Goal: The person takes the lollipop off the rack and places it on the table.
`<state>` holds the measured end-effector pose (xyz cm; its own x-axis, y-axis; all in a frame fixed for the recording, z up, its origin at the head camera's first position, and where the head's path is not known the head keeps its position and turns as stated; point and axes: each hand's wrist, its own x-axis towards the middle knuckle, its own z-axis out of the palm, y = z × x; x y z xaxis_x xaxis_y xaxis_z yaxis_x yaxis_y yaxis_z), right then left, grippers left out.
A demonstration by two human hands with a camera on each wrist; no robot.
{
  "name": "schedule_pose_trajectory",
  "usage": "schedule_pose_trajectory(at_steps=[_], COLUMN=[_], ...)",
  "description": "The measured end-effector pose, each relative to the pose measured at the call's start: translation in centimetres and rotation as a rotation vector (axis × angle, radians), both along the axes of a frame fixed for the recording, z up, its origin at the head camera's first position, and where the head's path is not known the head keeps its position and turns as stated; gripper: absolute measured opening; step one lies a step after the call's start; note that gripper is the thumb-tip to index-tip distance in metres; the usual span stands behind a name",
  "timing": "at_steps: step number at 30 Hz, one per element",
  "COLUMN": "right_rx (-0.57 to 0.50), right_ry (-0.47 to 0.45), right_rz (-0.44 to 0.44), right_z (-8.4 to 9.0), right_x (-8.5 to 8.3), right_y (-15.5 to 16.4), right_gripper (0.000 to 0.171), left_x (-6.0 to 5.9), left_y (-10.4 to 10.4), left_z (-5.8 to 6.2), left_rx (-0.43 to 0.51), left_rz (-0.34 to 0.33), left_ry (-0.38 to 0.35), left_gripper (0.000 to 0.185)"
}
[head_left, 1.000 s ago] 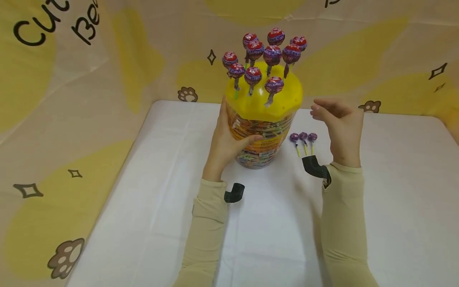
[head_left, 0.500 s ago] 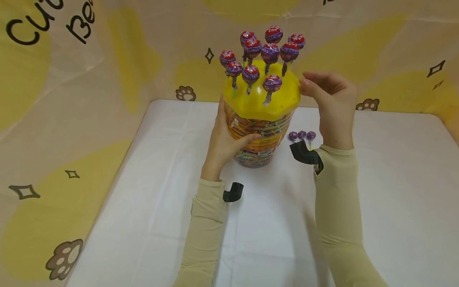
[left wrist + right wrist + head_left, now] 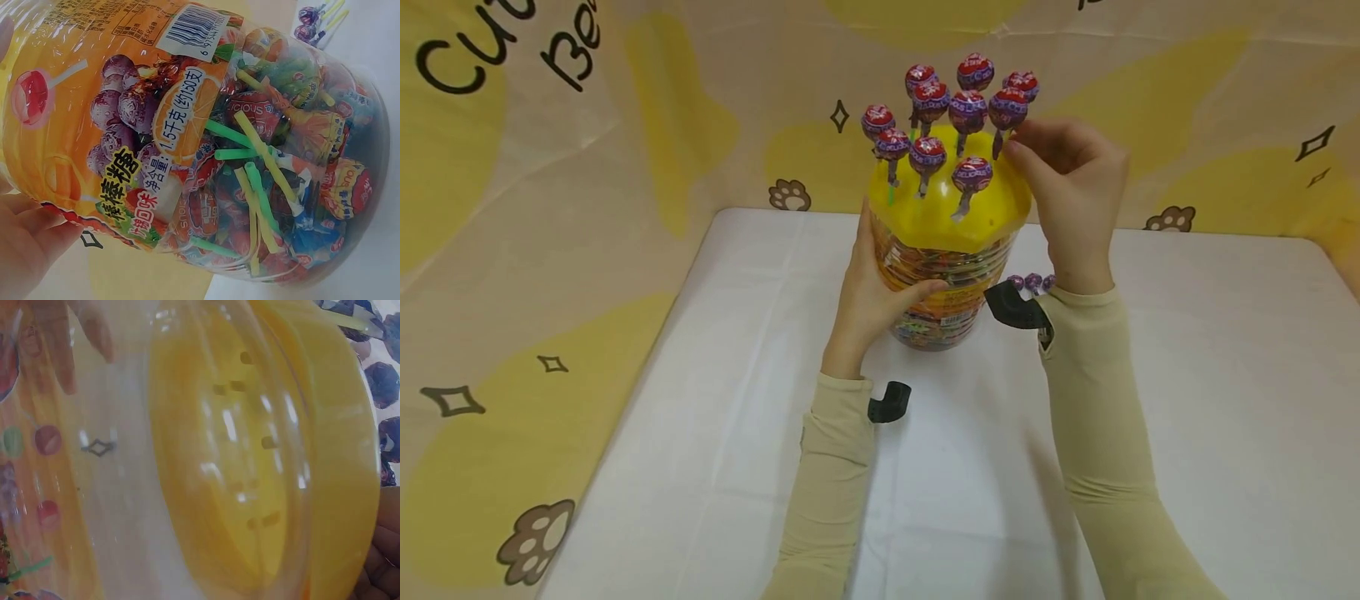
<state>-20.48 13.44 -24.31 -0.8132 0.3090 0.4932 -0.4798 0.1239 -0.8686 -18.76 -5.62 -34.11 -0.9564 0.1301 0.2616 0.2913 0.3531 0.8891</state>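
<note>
Plastic candy jar [image 3: 961,302], my left hand [image 3: 872,307] gripping it; the rightmost front lollipop [image 3: 1008,108] stands just left of my nearer right hand [image 3: 1078,196], its pinch unclear.

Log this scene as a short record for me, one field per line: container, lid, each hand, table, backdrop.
Container: clear jar with wrapped candies inside
Lid: yellow lid, ten upright lollipops visible on it
Left hand: grips the jar's side
Right hand: fingertips by the lid's right side; whether they pinch anything is unclear
Table: white; three loose lollipops, partly hidden
Backdrop: beige and yellow, paw prints
</note>
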Motion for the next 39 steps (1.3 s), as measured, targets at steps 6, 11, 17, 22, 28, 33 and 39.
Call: schedule_pose_trajectory(at_steps=[6, 11, 17, 22, 28, 33, 39], right_rx=[0.032, 0.019, -0.038, -0.109, -0.196, -0.193, -0.238], right_ry=[0.025, 0.058, 0.059, 0.076, 0.104, 0.094, 0.071], right_rz=[-0.042, -0.035, -0.013, 0.012, 0.055, 0.048, 0.065], right_z=[0.1, 0.2, 0.3, 0.6, 0.9, 0.5, -0.4], right_x=[-0.4, -0.7, -1.0, -0.9, -0.4, 0.3, 1.1], right_y=[-0.4, -0.7, -0.6, -0.4, -0.1, 0.4, 1.4], right_gripper=[0.013, 0.011, 0.008, 0.007, 0.005, 0.005, 0.008], left_x=[0.0, 0.1, 0.0, 0.0, 0.0, 0.0, -0.1], left_y=[0.0, 0.0, 0.0, 0.0, 0.0, 0.0, 0.0], left_z=[0.1, 0.1, 0.0, 0.1, 0.1, 0.1, 0.1], left_rx=[0.001, -0.019, -0.025, -0.016, -0.009, -0.011, -0.009], left_rz=[0.002, 0.016, 0.018, 0.009, 0.003, 0.007, 0.008], left_ry=[-0.016, -0.022, -0.028, -0.028, -0.009, -0.005, -0.013], left_gripper=[0.117, 0.117, 0.118, 0.117, 0.117, 0.118, 0.118])
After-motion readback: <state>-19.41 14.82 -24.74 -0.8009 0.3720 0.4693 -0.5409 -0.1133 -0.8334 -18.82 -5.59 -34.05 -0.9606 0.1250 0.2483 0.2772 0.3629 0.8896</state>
